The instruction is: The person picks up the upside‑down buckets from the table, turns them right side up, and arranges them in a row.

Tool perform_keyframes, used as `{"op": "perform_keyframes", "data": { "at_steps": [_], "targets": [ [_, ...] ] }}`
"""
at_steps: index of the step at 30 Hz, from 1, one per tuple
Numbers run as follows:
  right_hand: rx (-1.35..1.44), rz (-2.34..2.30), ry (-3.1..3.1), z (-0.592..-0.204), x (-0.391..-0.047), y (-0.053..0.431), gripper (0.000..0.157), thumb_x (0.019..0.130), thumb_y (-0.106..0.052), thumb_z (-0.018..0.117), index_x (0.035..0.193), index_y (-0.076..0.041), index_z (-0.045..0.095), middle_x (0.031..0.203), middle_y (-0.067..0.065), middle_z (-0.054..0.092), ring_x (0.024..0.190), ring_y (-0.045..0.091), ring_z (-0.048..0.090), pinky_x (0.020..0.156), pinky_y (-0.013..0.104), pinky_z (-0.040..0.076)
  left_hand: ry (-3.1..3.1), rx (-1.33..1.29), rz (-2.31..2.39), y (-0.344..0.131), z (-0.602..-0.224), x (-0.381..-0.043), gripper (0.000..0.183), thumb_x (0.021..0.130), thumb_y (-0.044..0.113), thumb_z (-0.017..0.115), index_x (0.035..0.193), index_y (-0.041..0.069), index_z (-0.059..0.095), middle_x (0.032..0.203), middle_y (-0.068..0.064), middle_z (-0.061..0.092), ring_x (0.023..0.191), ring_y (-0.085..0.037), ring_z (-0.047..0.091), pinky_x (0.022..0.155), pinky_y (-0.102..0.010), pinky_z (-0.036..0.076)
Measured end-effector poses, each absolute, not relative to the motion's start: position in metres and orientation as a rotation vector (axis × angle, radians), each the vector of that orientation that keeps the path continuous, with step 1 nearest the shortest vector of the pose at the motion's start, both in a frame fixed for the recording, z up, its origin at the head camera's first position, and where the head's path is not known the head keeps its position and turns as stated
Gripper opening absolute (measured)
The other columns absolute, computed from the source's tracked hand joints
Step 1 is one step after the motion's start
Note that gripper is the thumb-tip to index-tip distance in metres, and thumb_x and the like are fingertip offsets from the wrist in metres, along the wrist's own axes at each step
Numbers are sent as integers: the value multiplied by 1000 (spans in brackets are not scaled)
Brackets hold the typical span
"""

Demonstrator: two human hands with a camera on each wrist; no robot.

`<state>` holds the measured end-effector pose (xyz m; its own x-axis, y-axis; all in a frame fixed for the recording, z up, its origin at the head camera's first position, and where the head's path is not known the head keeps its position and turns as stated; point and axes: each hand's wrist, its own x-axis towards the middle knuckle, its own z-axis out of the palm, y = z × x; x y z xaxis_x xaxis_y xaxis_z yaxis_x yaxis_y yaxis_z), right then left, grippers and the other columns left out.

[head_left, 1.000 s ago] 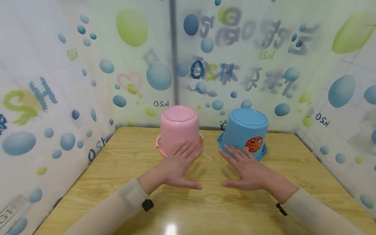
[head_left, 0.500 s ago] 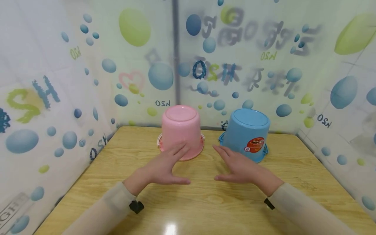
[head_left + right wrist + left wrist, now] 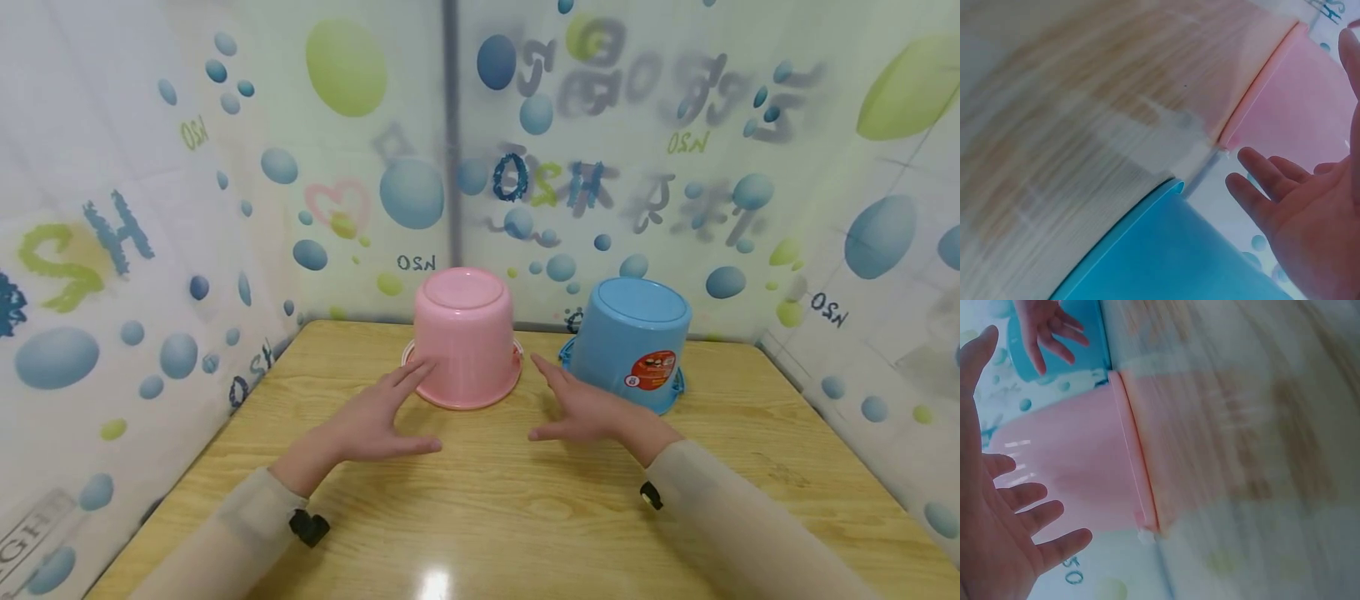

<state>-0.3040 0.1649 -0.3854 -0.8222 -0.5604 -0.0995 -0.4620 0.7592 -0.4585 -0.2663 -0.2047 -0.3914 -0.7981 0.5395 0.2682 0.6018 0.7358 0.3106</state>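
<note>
A pink bucket (image 3: 465, 342) stands upside down on the wooden table, its rim and handle at the bottom. To its right is an upside-down blue bucket (image 3: 630, 342) with a red label. My left hand (image 3: 360, 425) is in front of the pink bucket's left side, fingers spread and holding nothing; the left wrist view shows the palm (image 3: 997, 531) apart from the bucket. My right hand (image 3: 581, 408) is held in front of the gap between the buckets, near the blue one. Its fingers (image 3: 1260, 181) are spread in the right wrist view, with nothing in them.
The wooden table (image 3: 495, 533) reaches back to a curtain (image 3: 645, 167) printed with bubbles and letters. Similar printed sheets flank it on the left and right. Dark wrist cameras (image 3: 309, 527) sit at the sleeve cuffs.
Both hands have moved left across the front of the buckets, the left hand from the pink bucket's middle to its left side. The buckets have stayed in place on the table.
</note>
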Motion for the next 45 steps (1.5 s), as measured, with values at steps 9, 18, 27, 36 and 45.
{"op": "perform_keyframes", "data": {
  "at_steps": [9,18,27,36,45],
  "targets": [
    [-718,-726,2690,-391,-330,152,120,84,-58,78,161,-41,-12,172,9,11,156,34,22,122,57,29,-2853,-824,-607,-222,-396,-275,116,76,83,65,165,29,14,167,-12,26,147,-39,39,111,-59,43],
    [-651,-730,2703,-398,-349,143,126,81,-60,79,163,-34,-14,173,8,4,159,33,7,125,57,19,-2991,-774,-716,-226,-395,-299,129,72,78,73,166,28,0,167,-17,19,150,-43,30,116,-63,35],
    [-636,-756,2688,-400,-364,132,131,80,-57,82,161,-35,-18,172,7,-7,159,33,0,126,56,14,-3112,-684,-791,-226,-405,-336,139,76,65,81,162,22,-20,169,-25,5,155,-46,14,122,-63,22],
    [-629,-852,2645,-400,-376,123,135,79,-43,87,159,-39,-21,173,6,-7,159,31,2,127,56,13,-3083,-711,-891,-227,-410,-359,145,76,56,86,158,23,-30,170,-23,-4,157,-41,7,125,-57,15],
    [-582,-835,2629,-404,-382,123,126,85,-47,82,160,-39,-20,173,9,5,158,33,14,126,56,16,-3136,-626,-850,-227,-415,-367,142,76,59,84,159,28,-26,168,-24,12,154,-48,15,124,-65,10]
  ]
}}
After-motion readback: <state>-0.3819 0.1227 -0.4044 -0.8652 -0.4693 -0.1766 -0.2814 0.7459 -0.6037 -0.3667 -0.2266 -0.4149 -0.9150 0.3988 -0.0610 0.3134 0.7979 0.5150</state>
